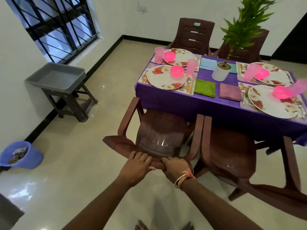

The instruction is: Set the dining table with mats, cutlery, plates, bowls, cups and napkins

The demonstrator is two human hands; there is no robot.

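Both hands grip the top edge of a brown plastic chair's (159, 128) backrest; my left hand (138, 163) is beside my right hand (174, 166), fingers curled over the rim. The chair stands at the near left side of the table, which has a purple cloth (199, 107). On the table lie several floral plates (164, 78), each with a pink bowl (177, 70) on it, pink cups (192, 66), mats, cutlery, and folded napkins: green (204, 88), mauve (230, 92), light blue (207, 63).
A potted plant in a white pot (221, 72) stands mid-table. A second brown chair (232, 155) is to the right, two more at the far side. A grey tub on a dark stand (56, 77) and a blue bin (21, 155) sit by the left wall.
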